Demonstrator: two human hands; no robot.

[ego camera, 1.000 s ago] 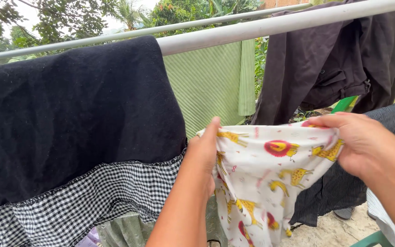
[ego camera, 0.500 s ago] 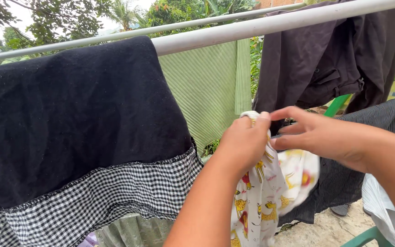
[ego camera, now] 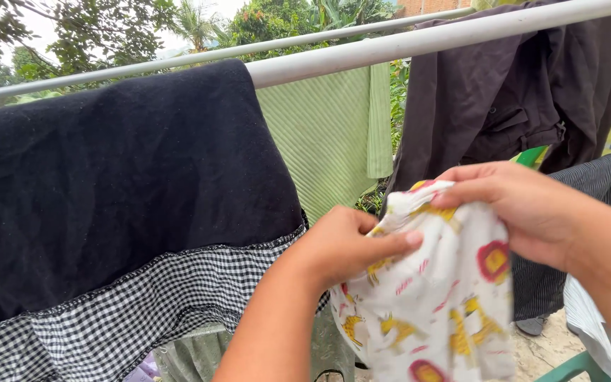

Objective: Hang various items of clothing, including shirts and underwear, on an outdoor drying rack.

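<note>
White patterned cloth [ego camera: 433, 311] hangs at lower centre-right of the frame, pinched at its top edge by the left hand [ego camera: 344, 247] and right hand [ego camera: 525, 209], below the pale rail [ego camera: 390, 49] carrying a black garment [ego camera: 121, 177].

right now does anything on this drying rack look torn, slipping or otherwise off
Nothing stands out. The black garment and dark shirt hang over the rail. The left hand and right hand pinch the bunched printed cloth.
</note>
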